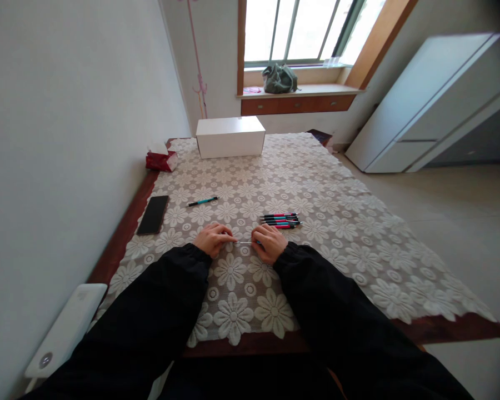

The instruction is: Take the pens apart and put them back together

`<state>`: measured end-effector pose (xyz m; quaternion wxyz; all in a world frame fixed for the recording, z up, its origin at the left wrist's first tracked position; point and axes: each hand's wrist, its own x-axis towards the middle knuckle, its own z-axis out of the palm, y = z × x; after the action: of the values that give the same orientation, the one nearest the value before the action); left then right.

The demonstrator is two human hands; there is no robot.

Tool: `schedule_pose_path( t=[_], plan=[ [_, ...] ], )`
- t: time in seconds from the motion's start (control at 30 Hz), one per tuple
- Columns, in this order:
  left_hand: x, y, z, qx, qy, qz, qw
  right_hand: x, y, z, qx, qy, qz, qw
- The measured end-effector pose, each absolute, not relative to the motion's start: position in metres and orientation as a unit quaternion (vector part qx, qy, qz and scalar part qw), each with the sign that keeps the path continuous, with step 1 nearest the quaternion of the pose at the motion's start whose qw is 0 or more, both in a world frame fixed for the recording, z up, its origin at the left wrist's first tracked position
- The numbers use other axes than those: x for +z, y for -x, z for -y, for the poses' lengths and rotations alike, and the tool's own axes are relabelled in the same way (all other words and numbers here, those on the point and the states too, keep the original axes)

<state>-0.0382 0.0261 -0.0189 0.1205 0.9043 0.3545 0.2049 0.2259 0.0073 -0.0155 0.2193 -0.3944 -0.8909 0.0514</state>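
My two hands meet at the near middle of the table, a thin pale rod (244,243), too slender to make out clearly, stretched between them. Its long axis runs left to right, level with the table edge nearest me. My left hand (211,239) curls around one end, fingers drawn together in a pinch; my right hand (270,243) closes on the other end in the same way, so neither hand is nearer than the other. Both rest low on the white crocheted flower-pattern tablecloth (337,233), black sleeves trailing back toward me.

Just beyond my right hand lies a neat row of pink-and-black pens (281,220), parallel to the rod and close enough to brush. Farther out on the left a single teal-and-black pen (202,201) sits at a slight slant, well apart from the rest. A black slab of a phone (153,214) lies near the left edge, along the wall.

At the far end stand a white rectangular cardboard box (230,136) and, beside it to the left, a red tissue pack (161,160). A grey-green bag (279,78) slumps on the wooden windowsill beyond.
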Motion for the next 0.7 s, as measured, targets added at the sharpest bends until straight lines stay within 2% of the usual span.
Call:
schedule_pose_path(
  t=[0.3, 0.7],
  plan=[
    [-0.008, 0.028, -0.015, 0.211, -0.901, -0.355, 0.136, -0.020, -0.227, -0.010, 0.053, 0.384, 0.897, 0.212],
    [-0.006, 0.020, -0.009, 0.217, -0.894, -0.379, 0.096, -0.010, -0.236, -0.012, 0.046, 0.350, 0.917, 0.186]
  ],
)
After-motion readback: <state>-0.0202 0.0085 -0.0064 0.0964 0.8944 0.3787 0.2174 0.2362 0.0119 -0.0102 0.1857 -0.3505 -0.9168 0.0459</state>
